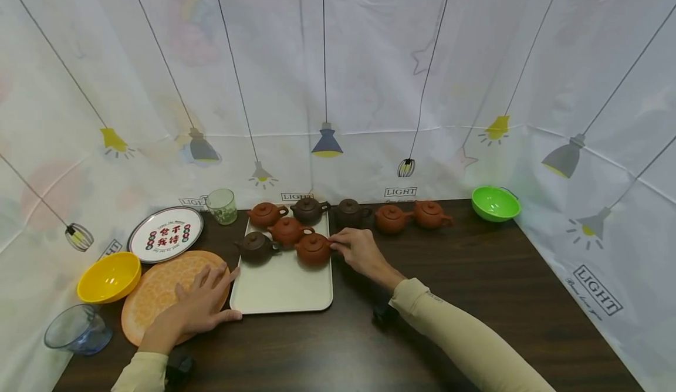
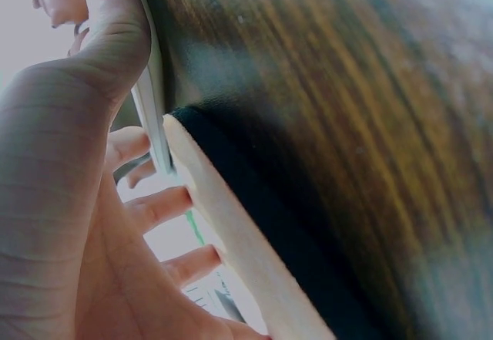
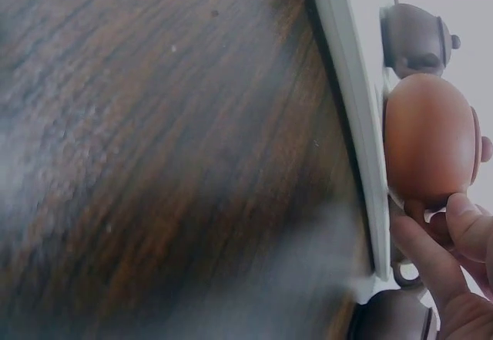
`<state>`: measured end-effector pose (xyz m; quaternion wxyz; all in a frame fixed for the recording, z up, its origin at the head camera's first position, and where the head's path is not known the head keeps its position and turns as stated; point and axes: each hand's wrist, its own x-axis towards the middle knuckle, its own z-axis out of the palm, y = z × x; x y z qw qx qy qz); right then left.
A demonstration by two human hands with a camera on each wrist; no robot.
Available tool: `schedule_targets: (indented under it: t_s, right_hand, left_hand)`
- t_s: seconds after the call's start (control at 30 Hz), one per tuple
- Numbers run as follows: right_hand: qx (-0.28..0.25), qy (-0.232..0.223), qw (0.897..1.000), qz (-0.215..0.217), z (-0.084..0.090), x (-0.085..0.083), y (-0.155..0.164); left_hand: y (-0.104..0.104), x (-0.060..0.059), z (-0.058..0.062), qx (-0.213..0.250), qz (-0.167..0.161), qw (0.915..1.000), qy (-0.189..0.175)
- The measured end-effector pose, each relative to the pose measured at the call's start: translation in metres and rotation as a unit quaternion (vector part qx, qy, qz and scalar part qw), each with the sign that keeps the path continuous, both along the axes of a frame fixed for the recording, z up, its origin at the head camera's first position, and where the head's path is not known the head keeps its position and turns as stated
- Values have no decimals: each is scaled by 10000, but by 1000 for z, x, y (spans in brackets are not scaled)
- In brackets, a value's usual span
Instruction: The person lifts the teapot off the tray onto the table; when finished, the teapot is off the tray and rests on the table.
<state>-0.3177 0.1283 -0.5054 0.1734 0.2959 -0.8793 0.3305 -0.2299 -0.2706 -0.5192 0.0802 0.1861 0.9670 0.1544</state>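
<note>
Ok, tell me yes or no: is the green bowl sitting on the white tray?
No, the green bowl stands on the dark table at the far right, well apart from the white tray that holds the teapots.

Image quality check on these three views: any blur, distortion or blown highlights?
Head view: sharp, evenly lit, wide-angle bending at the backdrop edges. Left wrist: left hand very close and soft, table grain smeared, background blown white. Right wrist: table blurred, reddish teapot fairly sharp, sky-white overexposure behind it.
</note>
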Motion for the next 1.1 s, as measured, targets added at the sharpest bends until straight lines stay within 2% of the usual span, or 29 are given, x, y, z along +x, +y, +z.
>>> schedule_targets:
  t_s: [0.27, 0.57, 0.7, 0.87, 1.1]
  right_hand:
    - [-256, 92, 9993, -259, 9, 2, 27]
    - [-74, -100, 9975, -701, -3, -4, 60]
    - [53, -26, 9978, -656, -10, -7, 65]
    - [185, 133, 9984, -514, -11, -10, 67]
    - [231, -2, 9985, -494, -9, -9, 67]
  left_hand:
    - [-1, -2, -3, -21, 18, 10000, -78]
    - [4, 1, 5, -209, 117, 9995, -202]
    - [5, 2, 5, -272, 90, 9994, -189]
    - [4, 2, 3, -167, 114, 9995, -234]
    - [3, 1, 1, -136, 100, 9997, -180]
